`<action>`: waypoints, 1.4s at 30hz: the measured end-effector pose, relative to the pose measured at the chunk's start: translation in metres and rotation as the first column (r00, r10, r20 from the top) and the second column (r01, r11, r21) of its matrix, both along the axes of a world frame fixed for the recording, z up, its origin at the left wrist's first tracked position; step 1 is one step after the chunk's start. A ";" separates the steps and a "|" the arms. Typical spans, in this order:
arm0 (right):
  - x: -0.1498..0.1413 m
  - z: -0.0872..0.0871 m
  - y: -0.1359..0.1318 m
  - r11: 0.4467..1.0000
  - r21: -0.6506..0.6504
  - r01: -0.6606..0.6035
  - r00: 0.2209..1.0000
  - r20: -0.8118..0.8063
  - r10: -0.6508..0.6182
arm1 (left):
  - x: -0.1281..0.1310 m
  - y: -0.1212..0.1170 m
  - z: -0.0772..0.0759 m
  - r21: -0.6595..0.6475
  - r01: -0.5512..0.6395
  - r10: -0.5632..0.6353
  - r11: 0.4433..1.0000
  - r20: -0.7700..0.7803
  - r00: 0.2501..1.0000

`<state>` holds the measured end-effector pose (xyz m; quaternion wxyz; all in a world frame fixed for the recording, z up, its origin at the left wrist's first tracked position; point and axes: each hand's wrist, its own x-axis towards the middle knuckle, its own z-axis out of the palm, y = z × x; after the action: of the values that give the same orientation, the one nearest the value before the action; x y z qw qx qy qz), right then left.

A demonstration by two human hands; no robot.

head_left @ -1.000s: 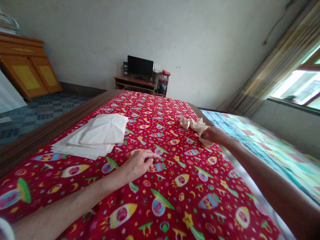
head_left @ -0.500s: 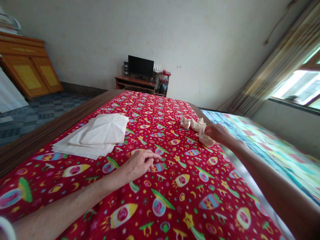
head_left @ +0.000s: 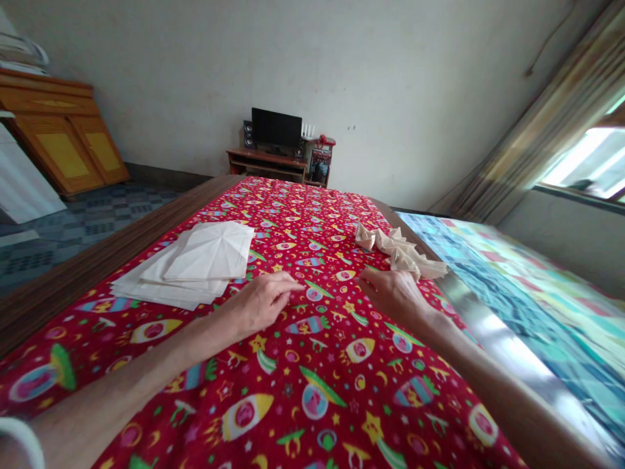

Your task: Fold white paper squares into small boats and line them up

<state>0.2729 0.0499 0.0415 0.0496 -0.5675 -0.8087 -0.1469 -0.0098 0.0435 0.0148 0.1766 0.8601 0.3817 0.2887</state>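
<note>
My left hand (head_left: 269, 299) is just above the red patterned cloth (head_left: 312, 352), fingers loosely bent forward and nothing seen in them. It is close to the right corner of a stack of creased white paper sheets (head_left: 209, 251). My right hand (head_left: 390, 286), fingers stretched toward the middle of the cloth, looks free of any object. Just behind it lie several folded pale paper pieces (head_left: 365, 237) with pointed tips, grouped near the cloth's right edge. The nearest folded paper piece (head_left: 404, 260) is partly hidden by this hand, and a pleated end fans out to the right.
Brown table edge (head_left: 73, 296) runs along the left. At right is a bed with a blue patterned cover (head_left: 469, 260). A small desk with a monitor (head_left: 277, 128) stands by the far wall; a wooden cabinet (head_left: 63, 133) is at far left.
My right hand has let go of the folded paper and come nearer and leftward. A pleated paper end now shows at the group's right. My left hand has shifted slightly left and away from me.
</note>
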 end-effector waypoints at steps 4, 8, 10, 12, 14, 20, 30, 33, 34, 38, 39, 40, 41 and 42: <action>-0.022 -0.030 -0.012 0.988 -0.110 -0.108 0.994 0.019 0.111 | -0.053 0.027 0.014 0.200 -0.180 0.222 0.963 -0.217 0.951; -0.021 -0.044 -0.011 0.993 -0.085 -0.082 0.985 -0.161 0.067 | -0.086 0.042 0.013 0.152 -0.357 0.387 0.922 -0.401 0.830; -0.018 -0.045 -0.011 0.991 -0.090 -0.101 0.974 -0.210 0.081 | -0.090 0.044 0.008 0.099 -0.395 0.396 0.913 -0.446 0.803; -0.016 -0.045 -0.011 0.989 -0.089 -0.118 0.968 -0.232 0.095 | -0.091 0.044 0.005 0.077 -0.385 0.375 0.920 -0.458 0.806; -0.015 -0.045 -0.012 0.988 -0.085 -0.128 0.965 -0.241 0.104 | -0.091 0.045 0.004 0.074 -0.340 0.337 0.937 -0.446 0.829; -0.015 -0.045 -0.012 0.987 -0.087 -0.138 0.962 -0.249 0.113 | -0.099 0.051 0.004 0.007 -0.342 0.319 0.940 -0.375 0.870; -0.015 -0.046 -0.013 0.988 -0.074 -0.134 0.962 -0.251 0.112 | -0.103 0.055 0.004 -0.020 -0.295 0.272 0.955 -0.330 0.904; -0.015 -0.046 -0.012 0.989 -0.078 -0.128 0.963 -0.248 0.105 | -0.100 0.054 0.004 -0.012 -0.324 0.299 0.946 -0.355 0.886; -0.015 -0.046 -0.012 0.989 -0.079 -0.126 0.964 -0.247 0.103 | -0.098 0.053 0.003 -0.002 -0.339 0.316 0.941 -0.363 0.877; -0.014 -0.046 -0.012 0.989 -0.072 -0.131 0.962 -0.250 0.109 | -0.088 0.044 -0.002 0.120 -0.471 0.474 0.874 -0.431 0.768; -0.014 -0.046 -0.012 0.988 -0.070 -0.135 0.961 -0.252 0.114 | -0.085 0.042 -0.003 0.152 -0.493 0.504 0.857 -0.452 0.736; -0.014 -0.046 -0.012 0.988 -0.068 -0.139 0.960 -0.253 0.118 | -0.083 0.039 -0.004 0.172 -0.505 0.522 0.846 -0.467 0.714; -0.013 -0.047 -0.012 0.987 -0.068 -0.143 0.960 -0.254 0.122 | -0.081 0.038 -0.004 0.178 -0.510 0.527 0.842 -0.478 0.703; -0.013 -0.047 -0.012 0.987 -0.068 -0.147 0.959 -0.255 0.125 | -0.080 0.036 -0.004 0.174 -0.513 0.527 0.840 -0.486 0.698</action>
<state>0.2598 0.0381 -0.0051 0.1365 -0.5262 -0.8386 -0.0356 -0.0894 0.0797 0.0108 -0.0316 0.7640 0.6380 0.0906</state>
